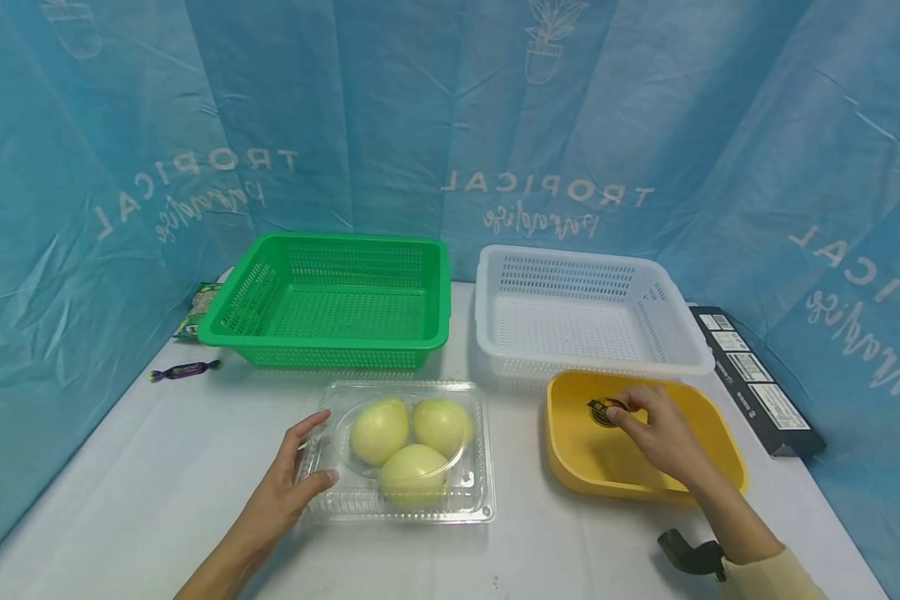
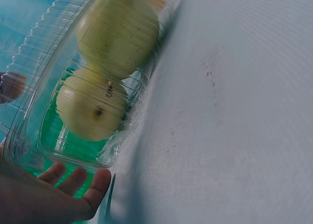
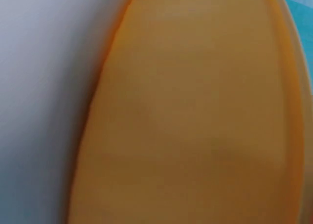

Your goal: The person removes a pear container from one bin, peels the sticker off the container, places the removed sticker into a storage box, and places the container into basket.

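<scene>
A clear plastic clamshell box (image 1: 322, 500) holds three round, pale green fruits (image 1: 414, 471). With thumb and fingers spread about its left end, my left hand (image 1: 281, 483) grips it; in the left wrist view the fingertips touch the box's end edge. On the right, a yellow tray (image 1: 630, 475) lies with a round black-and-gold mark (image 1: 603, 421) on its floor. Over that mark my right hand (image 1: 656, 429) pinches a small dark piece (image 1: 597, 407), too small to identify. The right wrist view shows only the blurred yellow tray inside and the table.
Behind stand a green basket (image 1: 322, 342) and a white basket (image 1: 600, 364). A purple wrapped candy (image 1: 185, 371) and a green packet (image 1: 197, 312) lie at left. A long black box (image 1: 757, 383) lies at right. Blue curtains (image 1: 390, 125) surround the white table (image 1: 525, 542).
</scene>
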Demonstrator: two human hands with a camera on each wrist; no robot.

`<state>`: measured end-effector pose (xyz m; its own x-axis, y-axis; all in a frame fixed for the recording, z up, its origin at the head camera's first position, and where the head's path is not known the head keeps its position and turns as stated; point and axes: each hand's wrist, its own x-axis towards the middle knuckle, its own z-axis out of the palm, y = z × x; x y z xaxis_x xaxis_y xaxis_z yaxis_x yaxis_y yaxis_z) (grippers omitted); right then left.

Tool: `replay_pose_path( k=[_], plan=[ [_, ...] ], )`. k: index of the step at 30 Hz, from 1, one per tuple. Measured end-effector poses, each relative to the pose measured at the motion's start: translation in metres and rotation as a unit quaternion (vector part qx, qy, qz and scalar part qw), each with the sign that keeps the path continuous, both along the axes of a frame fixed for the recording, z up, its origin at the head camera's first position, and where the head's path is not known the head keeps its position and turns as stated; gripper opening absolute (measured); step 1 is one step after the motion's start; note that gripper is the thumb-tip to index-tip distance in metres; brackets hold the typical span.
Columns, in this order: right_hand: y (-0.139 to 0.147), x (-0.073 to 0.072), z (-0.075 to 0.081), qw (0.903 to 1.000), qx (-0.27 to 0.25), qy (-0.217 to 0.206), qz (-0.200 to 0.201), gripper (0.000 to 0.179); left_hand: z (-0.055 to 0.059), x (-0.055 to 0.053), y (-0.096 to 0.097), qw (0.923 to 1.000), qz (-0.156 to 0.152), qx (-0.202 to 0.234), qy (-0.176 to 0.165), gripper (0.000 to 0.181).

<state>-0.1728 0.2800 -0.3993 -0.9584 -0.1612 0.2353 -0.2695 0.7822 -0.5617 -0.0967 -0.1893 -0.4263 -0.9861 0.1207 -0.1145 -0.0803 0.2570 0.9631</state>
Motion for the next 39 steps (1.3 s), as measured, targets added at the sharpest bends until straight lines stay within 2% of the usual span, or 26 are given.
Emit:
replay_pose_path(
  k=[10,25,33,39],
  plan=[
    [0.017,0.001,-0.009,0.9988,0.02,-0.041,-0.016,0.015,0.001,0.0,0.0,1.0,-0.002,0.007,0.004,0.072],
    [0.03,-0.003,-0.018,0.9961,0.042,-0.078,-0.006,0.016,0.0,0.0,0.0,1.0,-0.002,0.007,0.003,0.072],
    [0.035,-0.008,-0.025,0.9907,0.04,-0.127,0.031,0.008,0.001,0.001,0.0,0.9999,0.001,0.01,0.003,0.073],
    [0.035,-0.01,-0.028,0.9853,0.036,-0.158,0.056,0.012,0.0,0.0,0.0,0.9999,-0.001,0.011,0.006,0.073]
  ],
)
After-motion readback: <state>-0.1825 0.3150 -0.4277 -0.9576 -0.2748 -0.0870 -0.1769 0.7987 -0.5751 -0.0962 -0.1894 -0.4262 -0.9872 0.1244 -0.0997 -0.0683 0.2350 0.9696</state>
